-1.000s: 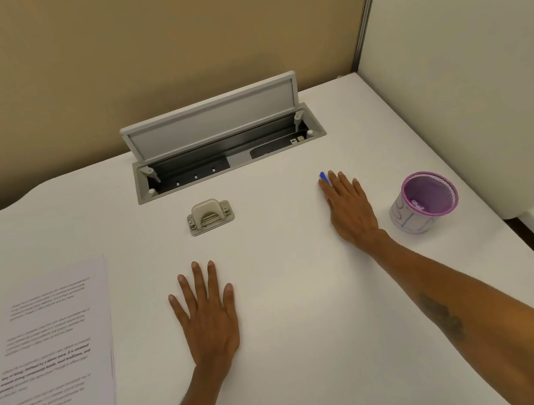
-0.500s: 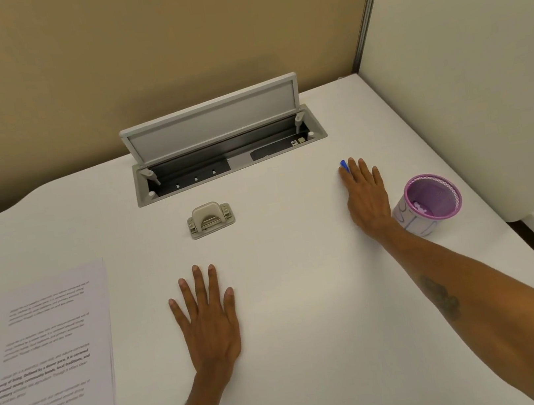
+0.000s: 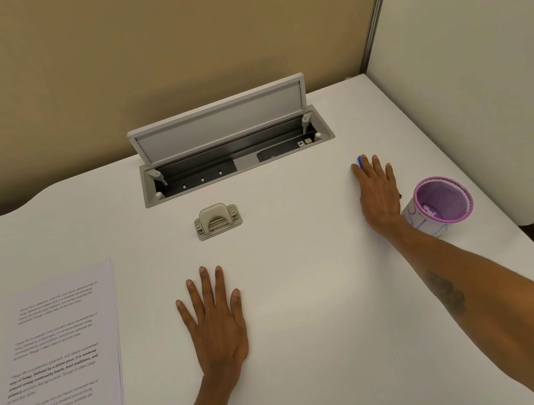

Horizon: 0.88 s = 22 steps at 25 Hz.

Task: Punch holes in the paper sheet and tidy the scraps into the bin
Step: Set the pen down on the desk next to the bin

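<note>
A printed paper sheet (image 3: 59, 354) lies on the white desk at the near left. Mid-desk sits a small beige hole punch (image 3: 217, 220), touched by neither hand. A purple mesh bin (image 3: 439, 178) stands at the right with a few bits inside. My left hand (image 3: 215, 321) rests flat on the desk below the punch, fingers spread, holding nothing. Just left of the bin, my right hand (image 3: 378, 192) lies flat, pressing down on a blue-capped pen (image 3: 360, 160). Only the pen's blue end shows, between the fingertips.
An open cable hatch (image 3: 239, 166) with a raised grey lid (image 3: 222, 122) is set into the desk behind the punch. A tan wall closes the back. A white partition (image 3: 483, 83) bounds the right, close behind the bin. The desk's right edge runs near my right forearm.
My right hand has slid right and slightly away across the desk, taking the blue-capped pen with it, and now sits beside the bin. My left hand, the punch and the paper stayed put.
</note>
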Motion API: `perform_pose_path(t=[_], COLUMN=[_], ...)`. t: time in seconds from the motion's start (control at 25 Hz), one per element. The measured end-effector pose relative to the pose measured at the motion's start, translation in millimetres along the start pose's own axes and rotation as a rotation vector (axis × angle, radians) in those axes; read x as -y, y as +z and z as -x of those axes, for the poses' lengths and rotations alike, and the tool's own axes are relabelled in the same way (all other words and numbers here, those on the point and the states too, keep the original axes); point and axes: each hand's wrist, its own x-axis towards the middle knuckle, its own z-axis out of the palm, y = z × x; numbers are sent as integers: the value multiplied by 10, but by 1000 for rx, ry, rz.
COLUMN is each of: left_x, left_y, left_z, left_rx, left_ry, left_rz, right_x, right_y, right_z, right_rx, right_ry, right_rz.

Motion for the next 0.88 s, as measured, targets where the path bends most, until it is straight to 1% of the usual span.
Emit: perform_pose_path(t=[0.28, 0.44, 0.56, 0.68, 0.8, 0.88], left_x=[-2, -7, -32, -23, 91, 236], left_y=[21, 4, -34, -108, -235, -359], left_z=[-5, 0, -3, -36, 35, 127], left_rx=[-4, 3, 37, 109, 166, 156], left_ry=[-14, -24, -27, -18, -3, 6], left_rz=[-6, -12, -27, 3, 64, 123], right_x=[-27, 39, 279, 637, 1085, 1426], right_y=[16, 20, 0, -50, -147, -226], right_z=[-17, 117, 330, 660, 1034, 1283], right_rx=[-27, -92, -98, -89, -22, 14], right_ry=[13, -21, -43, -66, -22, -3], right_rz=[63, -2, -154, -436, -681, -750])
